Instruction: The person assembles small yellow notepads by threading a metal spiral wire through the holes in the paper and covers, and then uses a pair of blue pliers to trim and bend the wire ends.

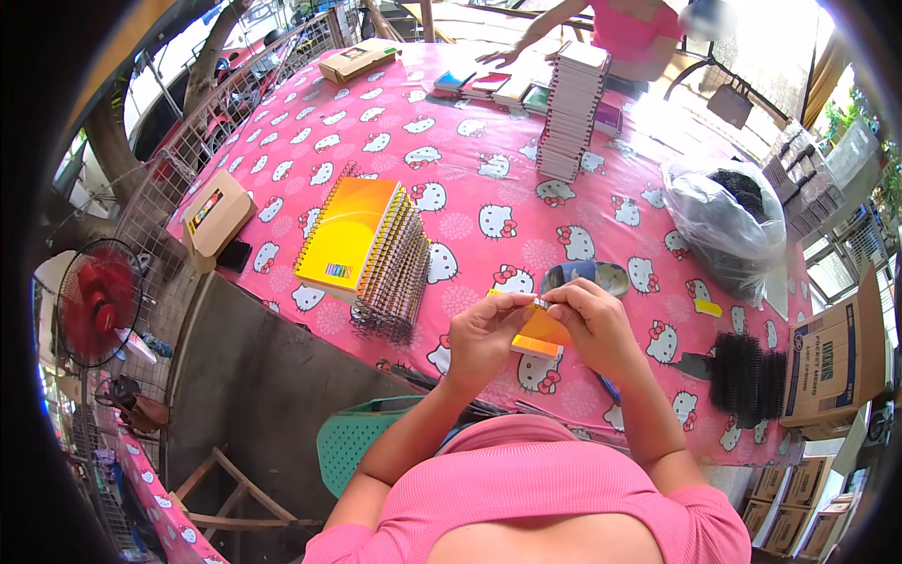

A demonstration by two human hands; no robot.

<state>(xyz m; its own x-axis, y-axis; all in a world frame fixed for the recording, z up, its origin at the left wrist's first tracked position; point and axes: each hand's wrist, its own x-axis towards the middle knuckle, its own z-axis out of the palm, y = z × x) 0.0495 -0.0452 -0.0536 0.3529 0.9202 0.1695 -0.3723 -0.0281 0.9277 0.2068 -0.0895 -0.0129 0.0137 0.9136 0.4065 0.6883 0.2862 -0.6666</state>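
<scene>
A small yellow-orange memo pad (542, 331) is between my hands at the table's near edge. My left hand (486, 336) pinches its top edge from the left. My right hand (594, 324) is closed at the same edge from the right, fingertips close to the left ones. Whether a wire coil is between the fingertips is too small to make out. Just beyond the pad lies a dark blue, patterned, rounded item (587, 274), partly hidden by my right hand. To the left stands a tall stack of spiral notebooks (349, 240) with a yellow cover on top.
Black wire coils (747, 376) lie at right by an open cardboard box (832, 362). Behind them sits a clear plastic bag (728, 226) with black contents. A tall notebook pile (571, 113) stands farther back, near a co-worker's hand (498, 58). A red fan (99, 301) stands at left.
</scene>
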